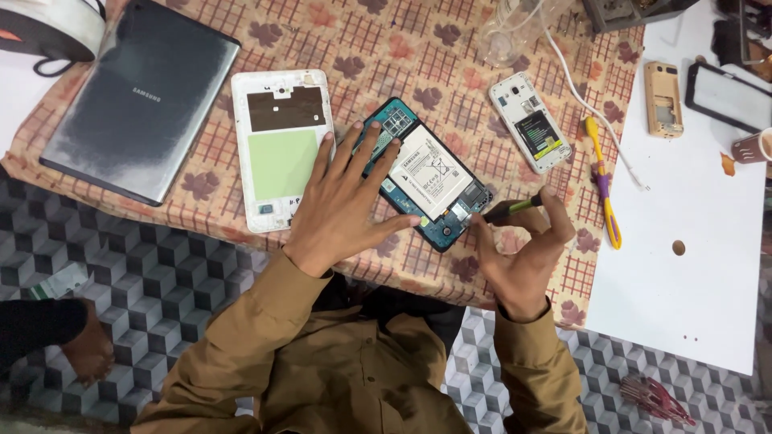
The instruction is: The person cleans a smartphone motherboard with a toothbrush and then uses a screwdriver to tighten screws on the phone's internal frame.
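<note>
An opened tablet (426,175), its back removed so that a white battery and a teal circuit board are exposed, is shown lying diagonally near the middle of a checked, leaf-patterned cloth (386,48). The left hand (347,205) is laid flat on it from seven o'clock, fingers spread wide and gripping nothing, the fingertips resting along the device's upper-left edge. At four o'clock from the device, the right hand (523,255) is seen with wrist bent back and fingers curled, a slim dark-and-green screwdriver (513,209) pinched between thumb and forefinger; its tip is set at the lower-right corner of the board. A slip of that tip is judged the chief hazard, since the battery lies just beside it and could be scratched or pierced; a lapse in the steadying pressure could let the device shift on the cloth. At nine o'clock a detached white back cover (281,149) is seen, inner side up, and beyond it at ten o'clock a grey tablet (141,100). At two o'clock a small white phone (531,120) lies opened, with a yellow-and-purple tool (603,189) at three o'clock, beside a white board (691,265).
</note>
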